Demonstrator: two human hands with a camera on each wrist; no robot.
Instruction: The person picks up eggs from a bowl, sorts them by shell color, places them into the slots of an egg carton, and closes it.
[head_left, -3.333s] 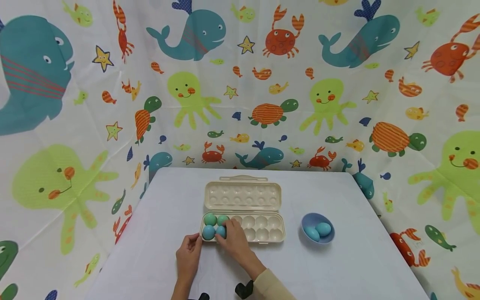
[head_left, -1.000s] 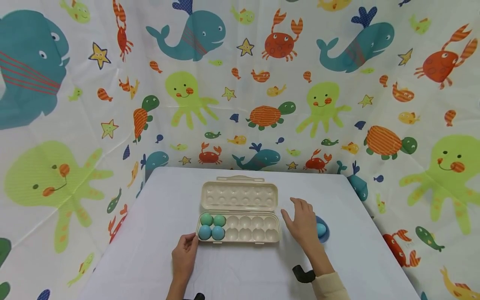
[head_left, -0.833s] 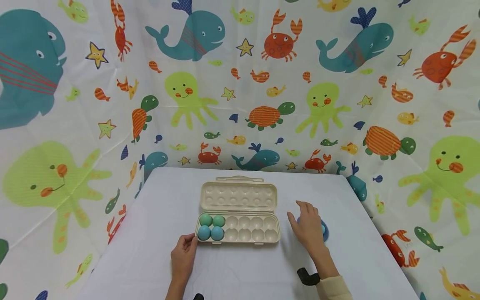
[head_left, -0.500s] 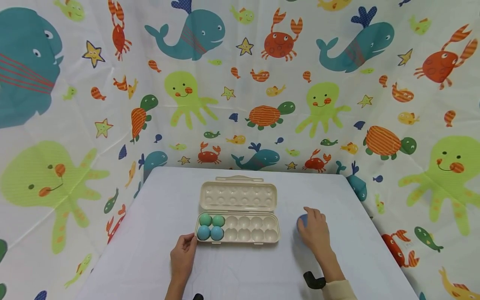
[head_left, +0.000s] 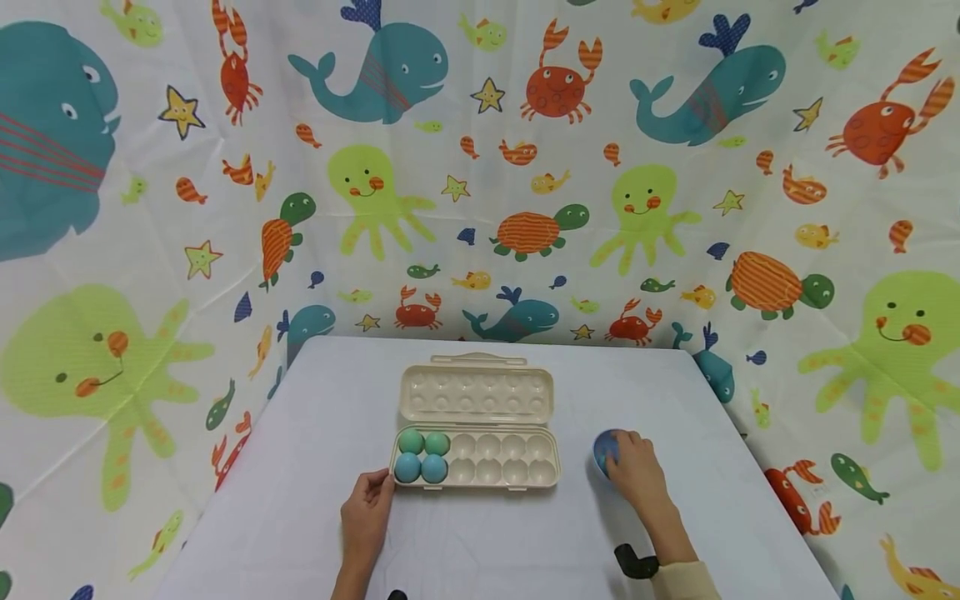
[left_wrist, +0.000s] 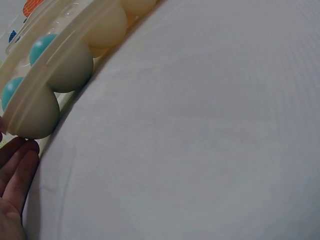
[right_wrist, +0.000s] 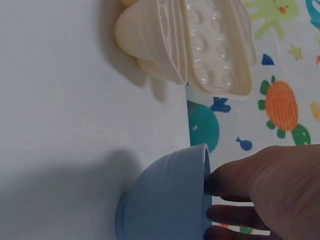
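An open cream egg carton [head_left: 488, 457] lies mid-table. At its left end sit two green eggs [head_left: 423, 442] in the back row and two blue eggs [head_left: 421, 468] in front. My left hand [head_left: 365, 517] pinches the carton's front left corner; in the left wrist view its fingers [left_wrist: 25, 165] lie against the underside, the thumb mostly cut off. My right hand [head_left: 639, 477] reaches into a small blue bowl [head_left: 604, 462] right of the carton. In the right wrist view its fingertips [right_wrist: 215, 185] pass behind the bowl's rim. The hand mostly hides the contents, so their grip there is not visible.
The carton's lid [head_left: 477, 395] lies folded back behind it. A white cloth covers the table [head_left: 487, 542]. Sea-animal curtains [head_left: 480, 167] hang behind and along both sides of the table.
My right hand has gone from the carton to the bowl on the right and lowered its fingers inside. The front blue egg it was touching now sits uncovered. The left hand stays at the carton corner.
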